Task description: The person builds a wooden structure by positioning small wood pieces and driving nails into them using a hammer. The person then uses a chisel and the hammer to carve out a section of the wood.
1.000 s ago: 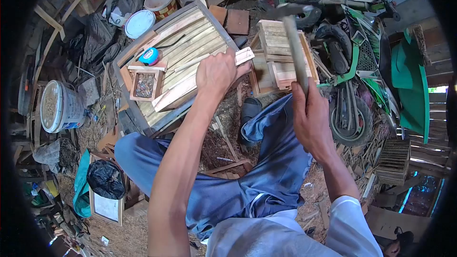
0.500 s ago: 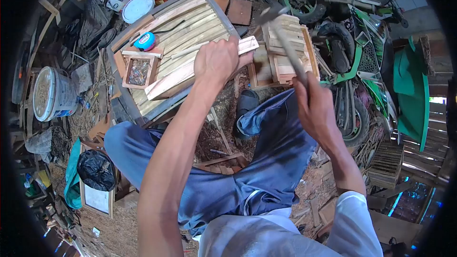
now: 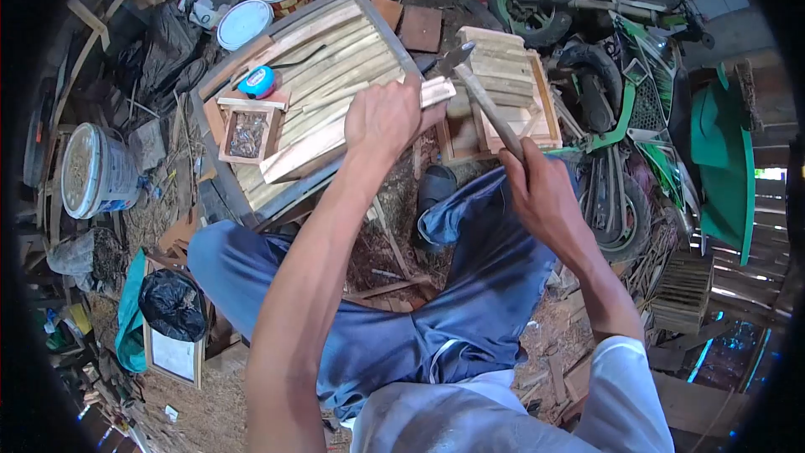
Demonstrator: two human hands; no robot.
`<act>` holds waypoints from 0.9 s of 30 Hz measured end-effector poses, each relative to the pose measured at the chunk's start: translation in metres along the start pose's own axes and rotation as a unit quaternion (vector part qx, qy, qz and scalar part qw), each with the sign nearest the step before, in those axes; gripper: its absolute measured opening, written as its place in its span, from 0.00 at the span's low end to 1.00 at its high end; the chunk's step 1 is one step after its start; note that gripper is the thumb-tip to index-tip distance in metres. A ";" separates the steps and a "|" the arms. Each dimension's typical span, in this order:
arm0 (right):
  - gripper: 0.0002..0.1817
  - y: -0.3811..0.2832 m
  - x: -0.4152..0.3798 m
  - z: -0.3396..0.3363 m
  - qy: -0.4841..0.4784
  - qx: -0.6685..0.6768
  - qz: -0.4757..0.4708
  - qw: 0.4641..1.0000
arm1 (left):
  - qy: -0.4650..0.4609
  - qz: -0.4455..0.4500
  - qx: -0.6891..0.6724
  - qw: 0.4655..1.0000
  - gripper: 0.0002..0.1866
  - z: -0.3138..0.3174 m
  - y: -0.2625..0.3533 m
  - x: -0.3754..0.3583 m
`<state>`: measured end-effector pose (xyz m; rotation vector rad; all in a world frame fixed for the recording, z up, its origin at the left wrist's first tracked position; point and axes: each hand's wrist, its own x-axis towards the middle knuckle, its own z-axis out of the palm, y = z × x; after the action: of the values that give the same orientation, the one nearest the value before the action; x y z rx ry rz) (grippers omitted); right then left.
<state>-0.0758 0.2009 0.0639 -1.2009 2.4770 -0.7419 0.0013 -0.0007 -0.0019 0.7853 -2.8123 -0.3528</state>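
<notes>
Left hand (image 3: 381, 120) grips the wood (image 3: 302, 153); right hand (image 3: 543, 195) holds the hammer (image 3: 488, 107). One crooked hit could hurt the left hand.

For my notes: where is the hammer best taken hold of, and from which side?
Probably best by the hammer's wooden handle, toward the end away from its head, coming from the person's right and near side. The handle slants back toward the wearer, with the head farthest off, and the right grip holds that end. This approach also avoids the left grip, closed on the wooden strips.
</notes>
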 end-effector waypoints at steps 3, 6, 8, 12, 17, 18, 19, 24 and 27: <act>0.10 -0.027 -0.013 -0.012 0.033 0.064 0.024 0.997 | -0.009 0.004 0.003 1.000 0.29 -0.001 0.001 -0.005; 0.11 0.000 -0.009 0.009 -0.006 0.024 -0.013 1.000 | -0.009 0.001 0.003 1.000 0.29 -0.001 0.002 -0.005; 0.10 0.006 -0.007 0.008 -0.009 0.000 0.012 1.000 | -0.034 0.000 0.001 0.999 0.28 -0.004 0.006 -0.005; 0.11 -0.020 -0.014 -0.008 0.010 0.071 0.036 0.997 | -0.027 0.002 -0.006 1.000 0.27 0.002 0.004 -0.007; 0.14 0.003 -0.006 -0.005 -0.020 -0.002 0.066 0.998 | -0.023 0.001 -0.006 1.000 0.27 -0.005 0.006 -0.007; 0.14 -0.002 -0.007 -0.011 -0.024 0.004 0.083 0.996 | -0.029 -0.003 -0.009 1.000 0.27 -0.005 0.006 -0.009; 0.15 -0.009 -0.010 -0.017 -0.007 0.023 0.091 0.996 | -0.029 -0.006 -0.008 1.000 0.28 -0.004 0.004 -0.007; 0.15 -0.024 -0.019 -0.037 0.025 0.088 0.059 0.994 | -0.008 0.007 -0.008 1.000 0.30 -0.008 -0.004 -0.001; 0.15 -0.007 -0.018 -0.038 -0.012 0.080 0.047 0.996 | -0.016 0.001 -0.016 1.000 0.29 -0.003 -0.009 0.005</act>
<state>-0.0785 0.2236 0.0996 -1.0240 2.3851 -0.8774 0.0026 -0.0111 -0.0008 0.7769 -2.8291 -0.4131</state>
